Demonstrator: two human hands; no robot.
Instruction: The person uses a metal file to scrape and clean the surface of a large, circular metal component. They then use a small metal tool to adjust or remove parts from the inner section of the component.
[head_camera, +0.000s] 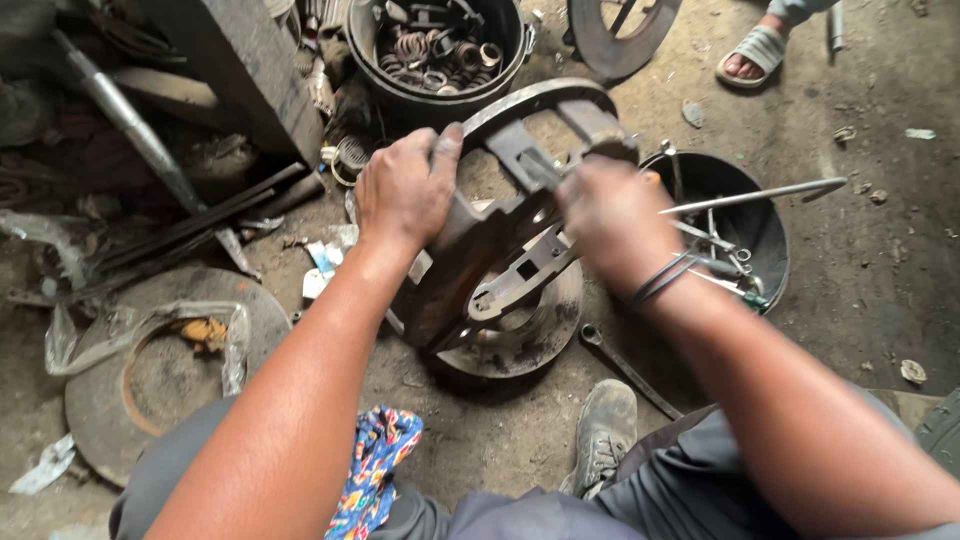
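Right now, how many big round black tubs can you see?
2. One round black tub full of rusty metal rings sits at the top, beyond the left hand. One round black tub holding long tools sits beside the right hand. Others may be hidden.

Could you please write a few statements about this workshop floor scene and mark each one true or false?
1. The left hand grips the rim of the round metal clutch assembly. True.
2. The right hand wears a thick work glove. False: it is bare, with dark bands around the wrist.
3. The black bucket at the top holds springs and rings. True.
4. The black bowl on the right holds only water. False: it holds metal rods and small tools.
5. A wrench lies on the ground beside the shoe. True.
6. The colourful cloth covers the clutch assembly. False: it lies by the person's lap.
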